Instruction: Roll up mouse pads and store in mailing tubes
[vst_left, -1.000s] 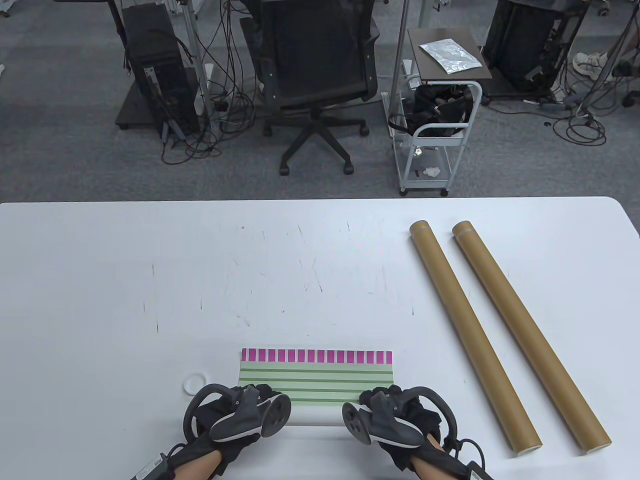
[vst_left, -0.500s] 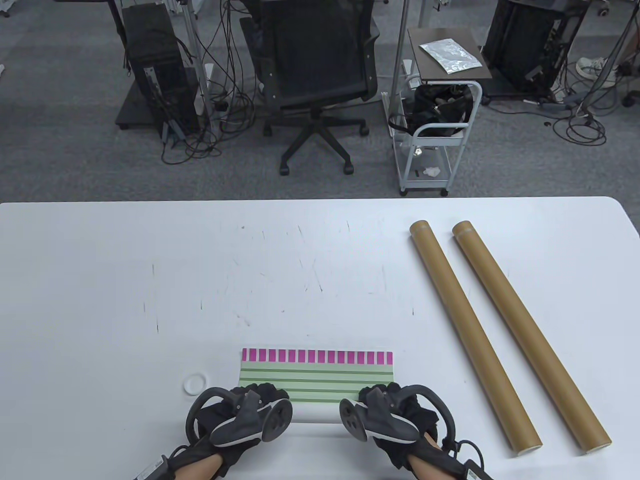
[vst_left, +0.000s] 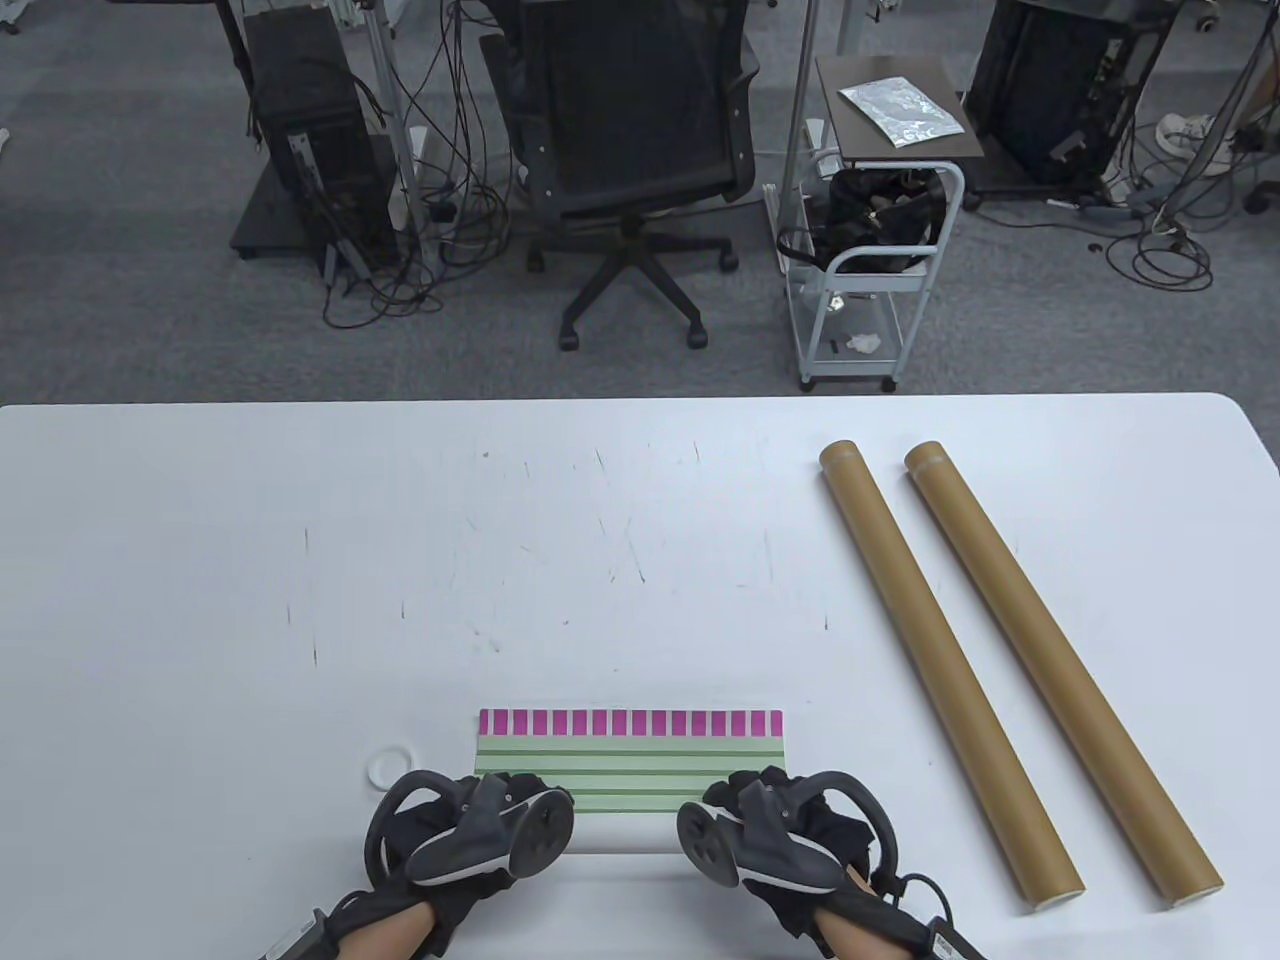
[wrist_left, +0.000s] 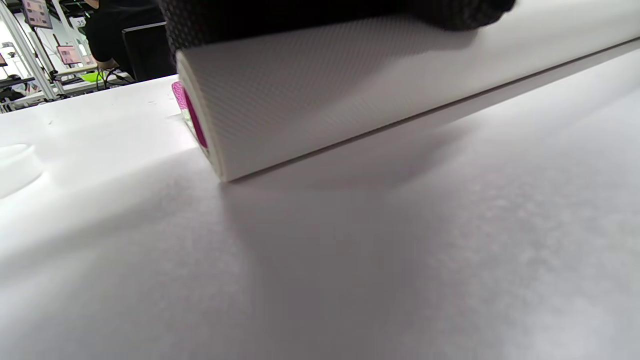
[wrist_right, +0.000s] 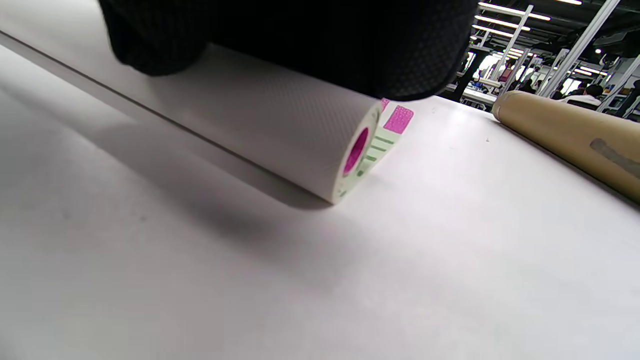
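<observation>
Both hands grasp the mouse pad (vst_left: 630, 760) roll: left hand (vst_left: 470, 830), right hand (vst_left: 775, 835). Roll axis runs left-right; unrolled strip lies beyond.

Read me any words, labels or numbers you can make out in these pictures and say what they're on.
None can be read.
Wristband tag: print too small.
Screens behind the table in the left wrist view: blurred.
Mouse pad: only pink blocks and green stripes, no text.
Tubes: no visible print.
</observation>
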